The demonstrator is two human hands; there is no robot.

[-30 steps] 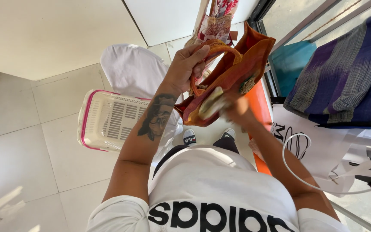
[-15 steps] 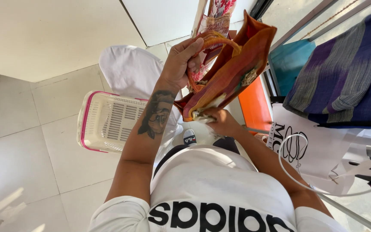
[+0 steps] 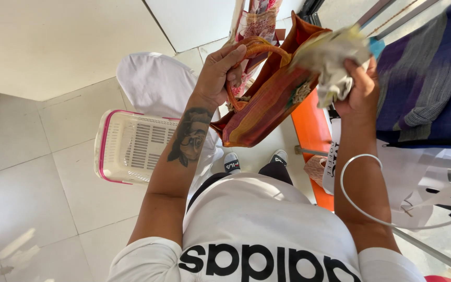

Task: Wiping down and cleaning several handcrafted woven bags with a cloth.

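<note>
Raised since the earlier frame, the right hand [image 3: 360,86] has come up from the mouth of the orange cloth bag [image 3: 267,102] and now sits level with its upper edge, fingers closed around a crumpled pale wad [image 3: 330,57] of paper or thin plastic; which of the two cannot be told. Left hand [image 3: 220,73]: closed on the bag's looped handles [image 3: 257,49], carrying the bag in the air in front of the torso, above the tiled floor [image 3: 37,188].

Handling, as a judgement: the bag is soft, woven, striped orange and red, and it sags and folds under its own weight, so it appears light and without stiffness; the handles are the sound place to hold it, since the walls would collapse in a grip. The wad looks very light, crushable and not fragile, and a loose fist suffices.

Surroundings: a white plastic basket [image 3: 131,146] with a pink rim and slotted walls lies on the floor near the feet; a white sack [image 3: 152,83] stands beyond it; an orange panel [image 3: 309,125] runs under the bag; striped blue-grey fabric [image 3: 424,78] hangs just beside the right hand; a thin white cable [image 3: 361,209] loops around the right forearm.
</note>
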